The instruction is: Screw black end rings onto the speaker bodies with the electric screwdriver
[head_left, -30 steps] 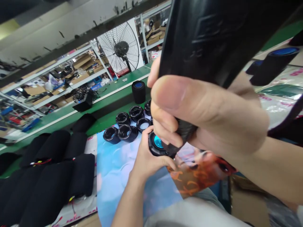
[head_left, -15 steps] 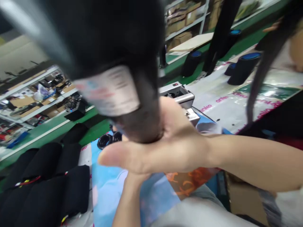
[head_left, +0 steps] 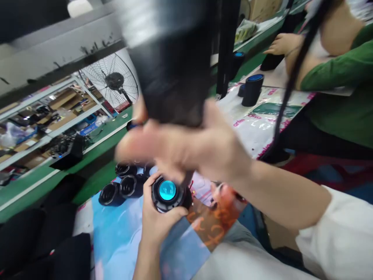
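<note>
The right hand (head_left: 201,151) grips one blurred black tool (head_left: 175,74) above it, towards twelve o'clock. At seven o'clock in view, the left hand (head_left: 159,225) curls around one round part (head_left: 167,190). At least three black rings (head_left: 139,186) lie at its nine-to-ten o'clock; one fan (head_left: 114,81), at ten in view.

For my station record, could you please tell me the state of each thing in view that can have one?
Black tool: gripped in the right hand, blurred; running or not, cannot tell
Round part: held by the left hand, cyan disc uncovered
Black rings: hollow, grouped together
Printed sheet: spread out
Blue-topped cylinder: standing upright
Fan: on or off, cannot tell
</note>
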A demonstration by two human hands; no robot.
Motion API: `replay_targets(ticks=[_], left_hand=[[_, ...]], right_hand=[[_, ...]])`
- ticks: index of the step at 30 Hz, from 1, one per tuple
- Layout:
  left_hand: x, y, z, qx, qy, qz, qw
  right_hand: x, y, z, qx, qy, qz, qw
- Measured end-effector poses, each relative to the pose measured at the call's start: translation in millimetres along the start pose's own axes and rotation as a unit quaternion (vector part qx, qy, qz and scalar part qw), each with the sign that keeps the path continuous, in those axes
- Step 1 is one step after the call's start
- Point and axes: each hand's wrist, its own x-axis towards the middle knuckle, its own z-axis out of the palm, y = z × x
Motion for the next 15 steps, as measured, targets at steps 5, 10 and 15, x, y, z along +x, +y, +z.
replay_targets(ticks=[5, 10, 15], left_hand=[[-3, -1, 5.7, -0.05, -0.001, 0.008, 0.999], [-3, -3, 2.9, -0.057, -0.007, 0.014, 0.998], [-3, -3, 5.5, -0.072, -0.007, 0.004, 0.997]], right_hand=[[12, 40, -75, -0.122, 0.215, -0.113, 0.962], [11, 70, -99, -0.149, 0.238, -0.082, 0.956], [5, 67, -101, -0.149, 0.206, -0.027, 0.967]])
